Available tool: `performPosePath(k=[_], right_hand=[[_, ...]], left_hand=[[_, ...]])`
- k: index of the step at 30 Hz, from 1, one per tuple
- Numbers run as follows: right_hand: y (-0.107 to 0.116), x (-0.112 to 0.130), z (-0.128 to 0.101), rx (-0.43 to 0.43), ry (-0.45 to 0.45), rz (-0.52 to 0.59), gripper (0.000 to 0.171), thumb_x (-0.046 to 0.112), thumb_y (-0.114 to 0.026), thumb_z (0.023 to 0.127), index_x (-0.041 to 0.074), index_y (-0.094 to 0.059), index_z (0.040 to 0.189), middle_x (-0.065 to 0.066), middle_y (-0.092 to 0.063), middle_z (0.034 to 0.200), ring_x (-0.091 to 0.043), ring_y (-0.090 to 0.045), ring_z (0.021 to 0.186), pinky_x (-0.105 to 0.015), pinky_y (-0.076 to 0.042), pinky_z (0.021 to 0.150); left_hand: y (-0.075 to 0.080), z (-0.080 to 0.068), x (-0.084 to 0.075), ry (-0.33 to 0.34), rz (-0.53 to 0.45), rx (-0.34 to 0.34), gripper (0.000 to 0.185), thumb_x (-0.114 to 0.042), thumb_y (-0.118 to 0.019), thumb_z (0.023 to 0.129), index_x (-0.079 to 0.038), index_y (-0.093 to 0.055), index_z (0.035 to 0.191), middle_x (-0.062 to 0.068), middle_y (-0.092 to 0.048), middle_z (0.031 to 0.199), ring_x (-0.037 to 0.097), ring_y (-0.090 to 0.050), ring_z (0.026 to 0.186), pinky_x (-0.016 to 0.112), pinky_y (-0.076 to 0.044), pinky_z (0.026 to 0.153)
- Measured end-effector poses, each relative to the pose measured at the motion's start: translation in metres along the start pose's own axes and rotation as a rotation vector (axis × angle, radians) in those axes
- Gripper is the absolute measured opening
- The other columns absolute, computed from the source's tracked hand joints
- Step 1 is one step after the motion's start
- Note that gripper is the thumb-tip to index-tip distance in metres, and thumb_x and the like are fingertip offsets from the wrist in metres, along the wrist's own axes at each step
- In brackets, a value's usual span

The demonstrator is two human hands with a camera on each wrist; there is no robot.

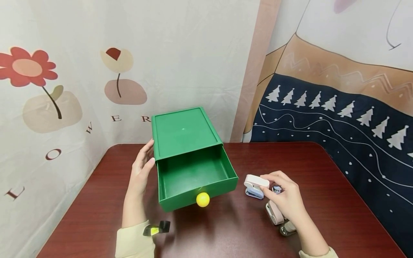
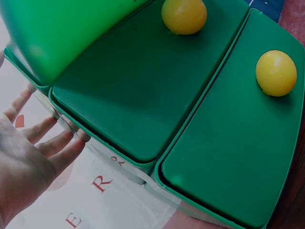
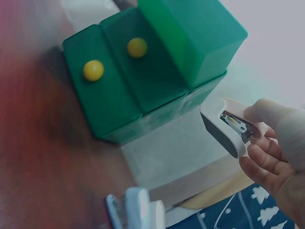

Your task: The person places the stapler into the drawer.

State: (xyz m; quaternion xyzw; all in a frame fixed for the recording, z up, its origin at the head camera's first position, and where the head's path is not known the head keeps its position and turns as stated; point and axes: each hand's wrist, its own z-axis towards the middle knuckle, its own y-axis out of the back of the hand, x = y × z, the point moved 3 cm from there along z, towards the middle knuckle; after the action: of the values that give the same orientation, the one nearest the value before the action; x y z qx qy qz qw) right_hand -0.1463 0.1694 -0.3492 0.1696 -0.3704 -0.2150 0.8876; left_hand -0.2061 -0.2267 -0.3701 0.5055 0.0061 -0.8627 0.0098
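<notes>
A green drawer cabinet (image 1: 184, 130) stands on the table with its top drawer (image 1: 193, 173) pulled out, nothing inside it. The drawer has a round yellow knob (image 1: 203, 199). My left hand (image 1: 139, 173) touches the cabinet's left side, fingers extended along it in the left wrist view. To the right of the drawer, my right hand (image 1: 287, 195) pinches a white stapler (image 3: 217, 124) between thumb and fingers. Below it in the head view lies a light blue stapler (image 1: 254, 193). A pinkish stapler (image 1: 274, 213) and a grey-green stapler (image 1: 288, 228) are beneath the right hand, partly hidden.
Two lower drawer fronts (image 2: 124, 102), pushed in, carry yellow knobs (image 2: 276, 73). Behind the reddish-brown table (image 1: 206, 236) hangs a printed curtain (image 1: 193, 53). Another small bluish item (image 1: 276, 189) shows behind the right fingers.
</notes>
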Motion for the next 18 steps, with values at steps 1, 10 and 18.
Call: performPosePath(k=[1,10,18], right_hand=[[0.001,0.002,0.002,-0.009,0.003,0.002,0.033,-0.021,-0.076,0.065,-0.003,-0.071,0.093,-0.011,-0.064,0.085,-0.014,-0.055,0.070,-0.011,-0.043,0.065],[0.010,0.022,0.023,-0.076,0.028,0.031,0.033,-0.022,-0.076,0.065,-0.007,-0.070,0.093,-0.013,-0.063,0.087,-0.011,-0.056,0.074,-0.013,-0.046,0.067],[0.010,0.034,0.040,-0.088,0.035,0.100,0.033,-0.021,-0.075,0.066,-0.008,-0.070,0.096,-0.014,-0.062,0.091,-0.005,-0.057,0.078,-0.013,-0.047,0.069]], left_hand=[[0.000,0.000,0.000,-0.001,-0.002,0.001,0.050,-0.004,-0.044,0.098,-0.006,-0.037,0.147,0.007,-0.038,0.148,0.020,-0.037,0.131,0.031,-0.029,0.101],[0.000,-0.001,-0.001,-0.008,0.001,0.004,0.049,-0.004,-0.044,0.098,-0.005,-0.037,0.147,0.007,-0.038,0.148,0.020,-0.038,0.131,0.030,-0.029,0.101],[-0.001,-0.001,-0.001,-0.003,0.010,0.004,0.049,-0.005,-0.044,0.098,-0.006,-0.037,0.147,0.007,-0.038,0.148,0.020,-0.038,0.130,0.030,-0.030,0.100]])
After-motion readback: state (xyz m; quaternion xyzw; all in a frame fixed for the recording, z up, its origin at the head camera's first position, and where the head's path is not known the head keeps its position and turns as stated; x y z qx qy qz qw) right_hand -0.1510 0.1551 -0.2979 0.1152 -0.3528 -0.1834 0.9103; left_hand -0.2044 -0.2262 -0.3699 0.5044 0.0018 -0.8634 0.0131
